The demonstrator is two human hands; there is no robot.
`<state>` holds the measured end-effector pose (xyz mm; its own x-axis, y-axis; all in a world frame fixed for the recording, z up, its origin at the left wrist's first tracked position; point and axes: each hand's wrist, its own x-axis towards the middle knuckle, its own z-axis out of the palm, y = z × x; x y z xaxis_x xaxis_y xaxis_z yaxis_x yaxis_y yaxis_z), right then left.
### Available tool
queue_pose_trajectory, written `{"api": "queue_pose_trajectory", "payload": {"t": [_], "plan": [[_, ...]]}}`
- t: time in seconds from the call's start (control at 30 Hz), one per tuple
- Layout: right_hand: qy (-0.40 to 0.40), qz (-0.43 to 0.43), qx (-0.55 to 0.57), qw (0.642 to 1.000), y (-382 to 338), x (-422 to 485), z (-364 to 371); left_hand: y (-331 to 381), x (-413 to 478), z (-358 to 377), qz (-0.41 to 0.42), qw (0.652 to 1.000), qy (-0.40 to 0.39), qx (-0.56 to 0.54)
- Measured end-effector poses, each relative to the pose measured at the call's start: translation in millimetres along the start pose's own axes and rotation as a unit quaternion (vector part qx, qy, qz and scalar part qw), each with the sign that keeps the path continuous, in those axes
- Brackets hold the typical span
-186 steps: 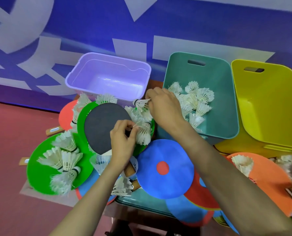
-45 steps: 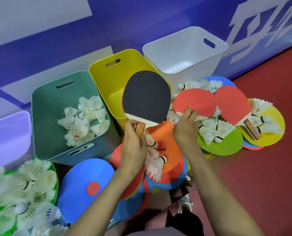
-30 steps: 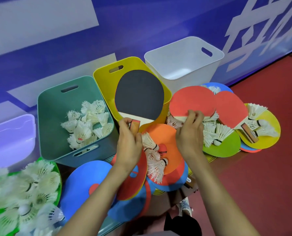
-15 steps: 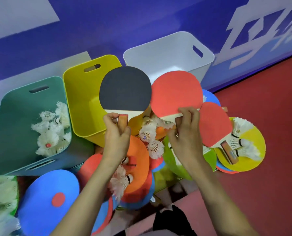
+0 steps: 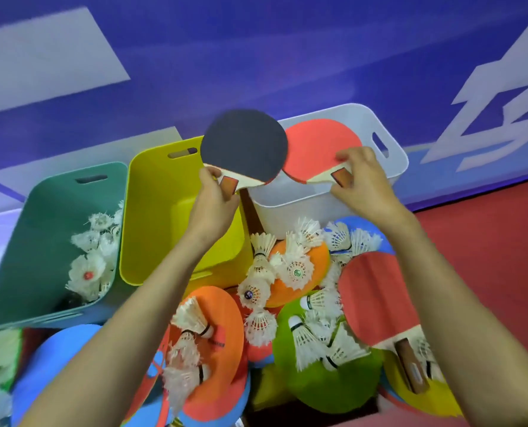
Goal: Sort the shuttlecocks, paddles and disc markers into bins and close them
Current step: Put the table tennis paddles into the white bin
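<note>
My left hand (image 5: 213,201) grips the handle of a black-faced paddle (image 5: 244,146), held up over the gap between the yellow bin (image 5: 151,217) and the white bin (image 5: 392,161). My right hand (image 5: 364,183) pinches the handle of a red-faced paddle (image 5: 318,146) above the white bin's opening. A third red paddle (image 5: 376,300) lies on the pile at the lower right. Several white shuttlecocks (image 5: 287,266) lie scattered over orange (image 5: 219,309), green (image 5: 327,386), blue and yellow disc markers. The green bin (image 5: 41,241) at the left holds several shuttlecocks.
The bins stand in a row against a blue and white wall. Red floor (image 5: 487,248) stretches to the right. Blue disc markers (image 5: 47,359) and blurred shuttlecocks fill the lower left corner.
Both hands have lifted their paddles up and to the right, from over the yellow bin to over the white bin. The view has shifted with them.
</note>
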<state>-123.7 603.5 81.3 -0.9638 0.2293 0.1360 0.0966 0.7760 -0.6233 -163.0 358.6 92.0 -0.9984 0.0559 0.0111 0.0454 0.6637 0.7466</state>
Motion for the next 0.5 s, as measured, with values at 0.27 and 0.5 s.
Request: {"api": "queue_pose_trajectory", "payload": {"t": [0.27,0.5], "plan": [[-0.268,-0.009,-0.038,0.963,51,126,30,2,67,16,0.015,0.995,-0.071,0.072],[-0.316,-0.05,-0.19,0.928,83,157,56,3,96,36,0.038,0.972,-0.127,0.195]]}}
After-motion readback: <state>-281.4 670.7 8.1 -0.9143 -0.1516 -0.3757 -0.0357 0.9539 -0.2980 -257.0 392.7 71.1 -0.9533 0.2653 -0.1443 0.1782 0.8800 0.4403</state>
